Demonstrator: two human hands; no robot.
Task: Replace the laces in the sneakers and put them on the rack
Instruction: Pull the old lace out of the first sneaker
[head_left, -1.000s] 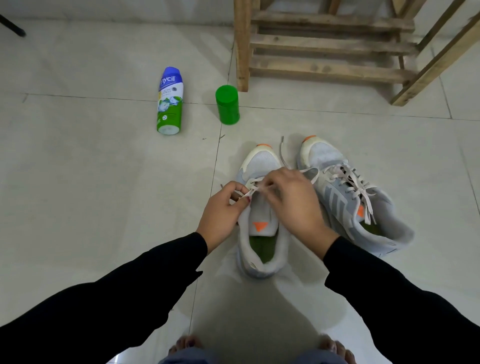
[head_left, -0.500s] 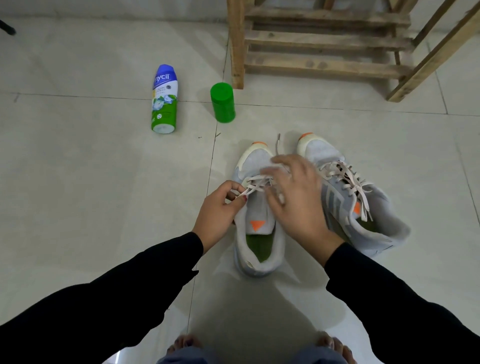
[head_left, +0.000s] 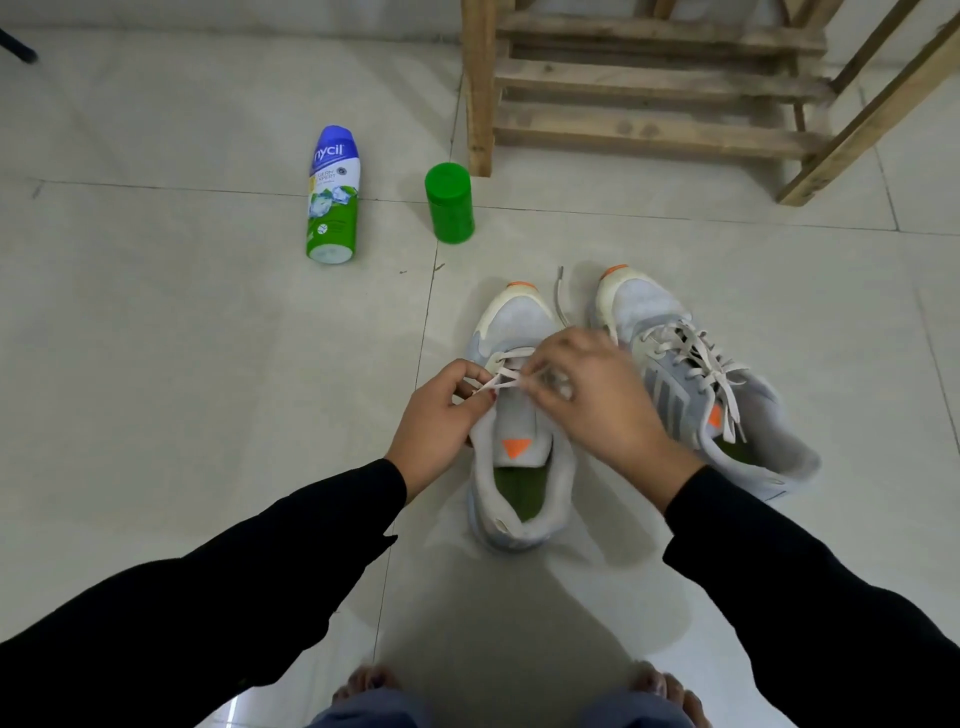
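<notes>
Two grey sneakers with orange marks stand on the tiled floor, toes pointing away from me. The left sneaker (head_left: 522, 467) has a white lace (head_left: 501, 376) crossed only near its toe. My left hand (head_left: 441, 421) pinches one lace strand at the shoe's left side. Over the shoe's eyelets, my right hand (head_left: 592, 400) pinches the other strand; its fingertips are blurred. A loose lace end (head_left: 560, 299) trails forward between the shoes. The right sneaker (head_left: 696, 384) is fully laced and lies slightly tilted to the right.
A wooden rack (head_left: 654, 98) stands at the back right. A blue-and-green bottle (head_left: 333, 195) lies on the floor at the back left, a green cap (head_left: 449, 202) upright beside it. My bare toes show at the bottom edge.
My right hand has pulled back from the shoe's toe toward the eyelets and closed on the lace. My left hand keeps its pinch at the shoe's left side.
</notes>
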